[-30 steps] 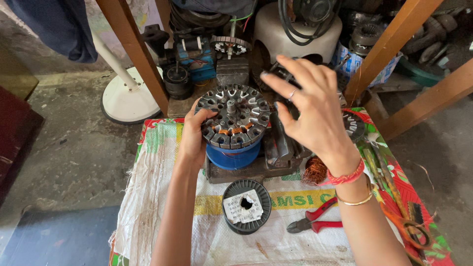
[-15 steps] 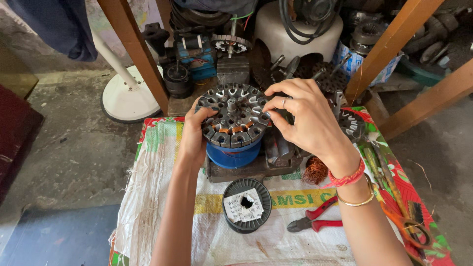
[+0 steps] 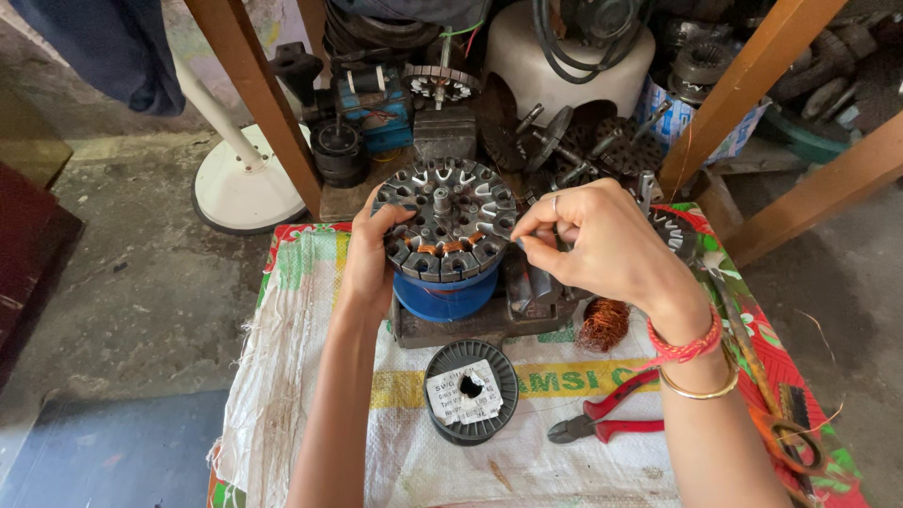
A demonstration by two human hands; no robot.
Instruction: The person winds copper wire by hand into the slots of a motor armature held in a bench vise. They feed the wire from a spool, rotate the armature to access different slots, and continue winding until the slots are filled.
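Right now my left hand [image 3: 369,252] grips the nine o'clock rim of the slotted motor stator [image 3: 450,218], fingers curled onto it, atop a blue cylinder [image 3: 442,293]. My right hand [image 3: 593,243] pinches its fingertips together at the three o'clock edge; red pliers [image 3: 607,420] lie at five o'clock, near a black wire spool [image 3: 469,390].

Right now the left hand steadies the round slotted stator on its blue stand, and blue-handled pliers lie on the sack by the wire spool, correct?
Not quite: the pliers have red handles, as the head view shows. The left hand does steady the stator on its blue stand, and the pliers lie by the wire spool.
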